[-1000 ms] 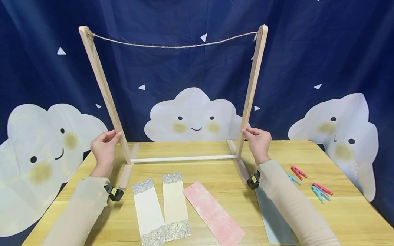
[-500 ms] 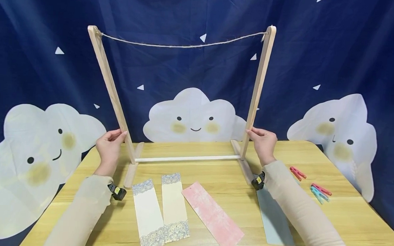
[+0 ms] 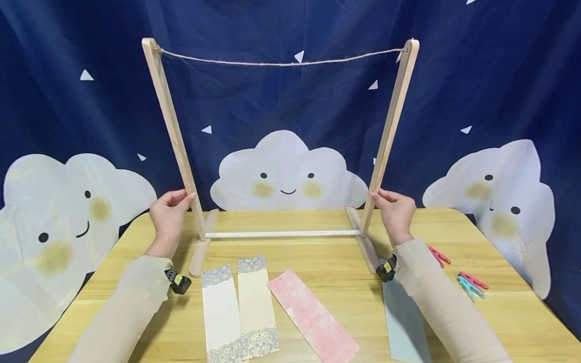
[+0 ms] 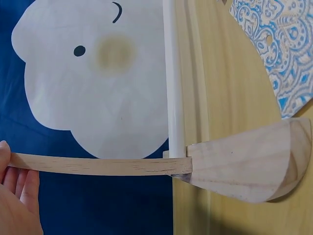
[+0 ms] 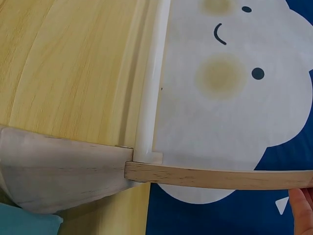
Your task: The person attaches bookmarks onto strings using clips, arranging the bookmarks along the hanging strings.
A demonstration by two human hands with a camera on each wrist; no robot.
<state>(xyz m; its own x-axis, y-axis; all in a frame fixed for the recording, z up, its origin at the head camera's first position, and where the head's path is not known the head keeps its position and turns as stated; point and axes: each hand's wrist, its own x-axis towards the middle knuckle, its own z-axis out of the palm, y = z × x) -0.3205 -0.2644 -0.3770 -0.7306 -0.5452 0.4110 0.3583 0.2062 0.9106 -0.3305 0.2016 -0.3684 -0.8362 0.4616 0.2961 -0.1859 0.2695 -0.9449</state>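
Note:
A wooden frame point(image 3: 175, 131) stands at the back of the table, with twine point(image 3: 277, 64) strung between its post tops and a white rod point(image 3: 283, 235) joining the posts low down. My left hand point(image 3: 170, 214) pinches the lower part of the left post between thumb and fingers. On the other side, my right hand point(image 3: 394, 213) pinches the right post at about the same height. Each wrist view shows a post, its wooden foot and the rod's end, with only part of the left hand point(image 4: 19, 196) and right hand point(image 5: 301, 210) visible.
In front of the frame lie a white card point(image 3: 221, 315), a cream card point(image 3: 256, 306) and a pink card point(image 3: 313, 320). A blue-grey card point(image 3: 406, 324) is partly under my right forearm. Several red and blue clothespins point(image 3: 473, 281) lie at the right. A dark blue curtain point(image 3: 279, 16) hangs behind.
Both hands have moved to the right, and the wooden frame has shifted right along the table with them. The white card's upper end has turned slightly to the right.

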